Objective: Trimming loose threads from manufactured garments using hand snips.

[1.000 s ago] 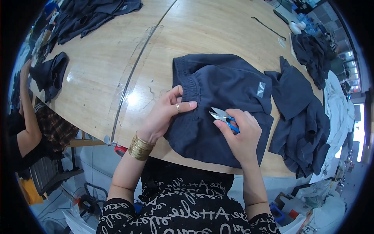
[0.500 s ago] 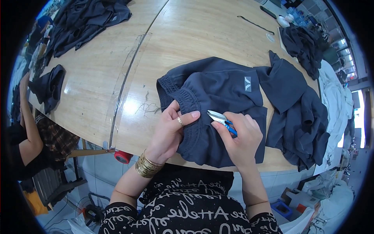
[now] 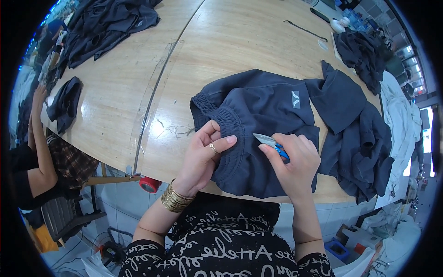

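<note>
Dark navy shorts [image 3: 272, 111] lie across the table in front of me, their gathered elastic waistband toward the left. My left hand [image 3: 203, 154] pinches the waistband, thumb on top and fingers tucked inside it. Closed around small thread snips [image 3: 272, 142] with blue handles, my right hand [image 3: 295, 161] sits over the shorts, to the right of the waistband. The snips' pointed blades look closed and aim left, toward the seam below the elastic. Loose dark threads [image 3: 171, 129] lie on the wood beside the waistband.
More dark garments [image 3: 355, 134] are heaped at the right, and another dark pile [image 3: 106, 27] lies at the far left. A small dark piece [image 3: 67, 104] rests near a co-worker's arm [image 3: 40, 134]. A dark cord [image 3: 304, 31] lies at the back, and a seam [image 3: 159, 85] divides the tabletop.
My right hand has drawn the snips slightly right, away from the waistband, and the blades have come together. The left hand keeps its hold. The whole view has shifted a little.
</note>
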### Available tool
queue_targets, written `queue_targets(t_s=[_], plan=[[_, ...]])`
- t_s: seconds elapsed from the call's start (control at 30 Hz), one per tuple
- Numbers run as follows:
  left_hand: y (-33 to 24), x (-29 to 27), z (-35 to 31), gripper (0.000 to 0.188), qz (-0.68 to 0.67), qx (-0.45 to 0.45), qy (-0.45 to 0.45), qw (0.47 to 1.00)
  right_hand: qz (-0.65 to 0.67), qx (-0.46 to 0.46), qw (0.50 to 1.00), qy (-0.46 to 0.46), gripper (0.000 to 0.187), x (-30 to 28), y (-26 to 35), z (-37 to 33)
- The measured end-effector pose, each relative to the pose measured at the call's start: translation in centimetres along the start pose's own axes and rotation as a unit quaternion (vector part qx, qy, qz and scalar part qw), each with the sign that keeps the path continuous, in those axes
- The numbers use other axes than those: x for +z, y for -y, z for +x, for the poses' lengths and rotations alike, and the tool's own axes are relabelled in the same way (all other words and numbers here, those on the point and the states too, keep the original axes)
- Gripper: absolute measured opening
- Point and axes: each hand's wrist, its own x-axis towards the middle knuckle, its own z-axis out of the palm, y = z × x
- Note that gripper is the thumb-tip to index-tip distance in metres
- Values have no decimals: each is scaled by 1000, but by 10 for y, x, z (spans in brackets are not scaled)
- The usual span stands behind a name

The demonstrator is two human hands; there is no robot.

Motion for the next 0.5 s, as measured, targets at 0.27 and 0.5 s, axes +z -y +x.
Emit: queue_targets(t_s=[0.27, 0.5], plan=[[1, -1, -4, 14, 23, 31, -10, 999, -7, -6, 998, 61, 23, -8, 9, 3], [5, -2, -4, 18, 48, 45, -8, 998, -27, -52, 997, 52, 26, -10, 4, 5]])
